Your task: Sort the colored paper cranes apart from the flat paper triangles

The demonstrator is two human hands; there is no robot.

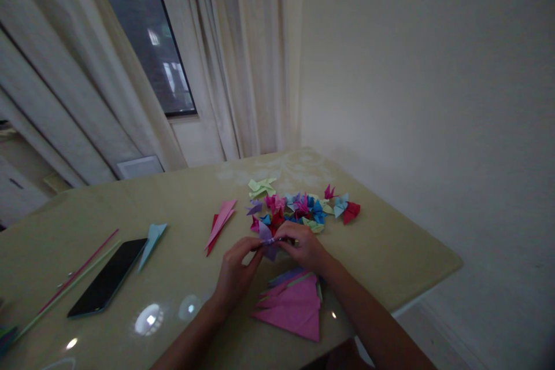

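Note:
Between my two hands is a purple folded-paper crane, held up just in front of a pile of finished paper cranes in many colours. My left hand pinches its left side between thumb and finger. From the right, my right hand pinches the other side, fingers closed. The crane's wings point up and down; its smaller folds are hidden by the fingertips. Below my hands lies a stack of partly folded papers, pink on top with purple and green edges showing.
Pink and red narrow folded papers lie left of the pile. Farther left are a light blue folded paper, a black phone and thin pink and green strips. The table meets a wall at right; curtains hang behind.

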